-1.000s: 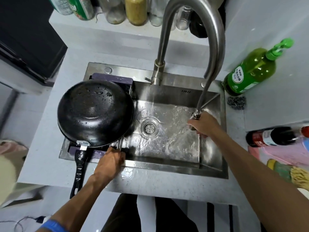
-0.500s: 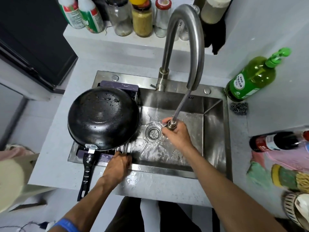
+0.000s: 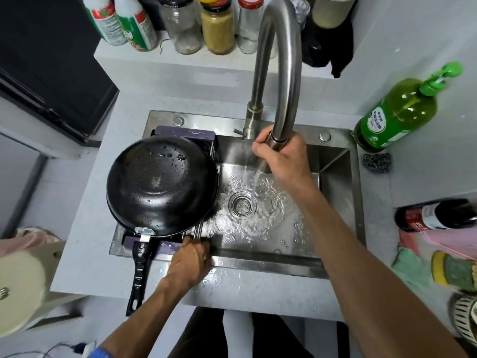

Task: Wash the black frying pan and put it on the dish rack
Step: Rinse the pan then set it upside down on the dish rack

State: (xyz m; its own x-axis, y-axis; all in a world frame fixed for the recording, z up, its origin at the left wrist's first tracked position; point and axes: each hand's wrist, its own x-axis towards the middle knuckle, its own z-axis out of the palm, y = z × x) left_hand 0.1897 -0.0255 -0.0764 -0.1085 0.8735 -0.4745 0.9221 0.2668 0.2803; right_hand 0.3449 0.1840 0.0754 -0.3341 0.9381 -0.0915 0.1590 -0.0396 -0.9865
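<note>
the black frying pan [image 3: 162, 186] is already sat upside down on the dish rack [image 3: 185, 134] over the left part of the sink [image 3: 333, 161], left of frame centre, with its handle [image 3: 138, 276] sticking out over the counter edge towards the bottom. droplets are seen on its underside, so the washing looks done and this reads as the wrap-up step.

the right hand [image 3: 282, 157] is wrapped around the pull-out spray head at the end of the faucet [image 3: 280, 60], fingers curled on it, with water running down next to the drain [image 3: 242, 204]. the left hand [image 3: 189, 262] is closed on the near end of the rack's metal rods, just right of the pan handle.

to finish this well, the spray head should be seated squarely into the spout before it's let go, and the tap shut off by the small lever at the faucet base. the rack is best kept steadied so the pan isn't tipped into the basin.

hard to tell: whether the head is fully docked, since it's covered by the hand. the pan's inside can't be seen, so how clean it is stays unknown. most of the rack is hidden under the pan. the green soap bottle [image 3: 398, 113] at the upper right is in full view, but stuff at the right edge is cut off.
</note>
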